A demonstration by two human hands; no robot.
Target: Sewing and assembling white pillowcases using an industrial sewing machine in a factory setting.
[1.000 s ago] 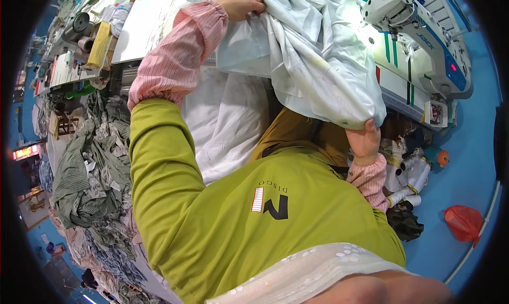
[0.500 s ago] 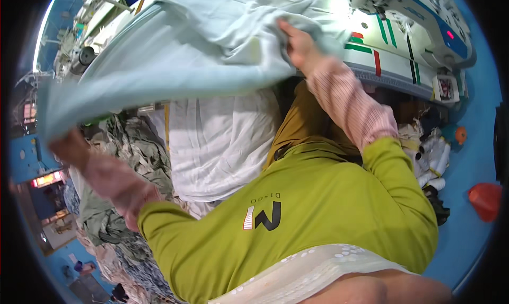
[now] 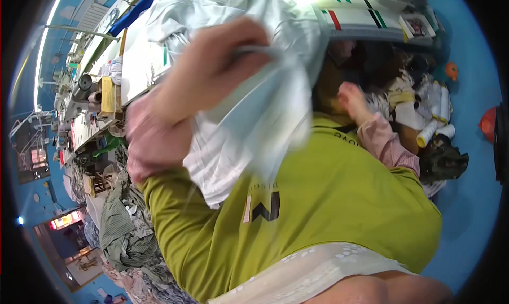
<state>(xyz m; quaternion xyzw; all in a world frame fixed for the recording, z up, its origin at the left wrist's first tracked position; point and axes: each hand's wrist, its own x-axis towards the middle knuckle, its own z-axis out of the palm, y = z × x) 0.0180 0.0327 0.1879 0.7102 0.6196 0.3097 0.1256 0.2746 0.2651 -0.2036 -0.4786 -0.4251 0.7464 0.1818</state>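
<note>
Left hand [image 3: 212, 65] on limp (pale) cloth [image 3: 254, 129]

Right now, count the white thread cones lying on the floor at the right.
2 show clearly: one white cone with a yellowish end and another white cone just right of it, both beside the right hand. More may be hidden in the pile of scraps there.

Bright, even indoor light; glare whitens the far tabletop [image 3: 339, 7]. The left hand [image 3: 212, 70] and pale cloth [image 3: 249, 118] are smeared by motion blur. Fisheye bending curves the edges, and the corners go black.
</note>
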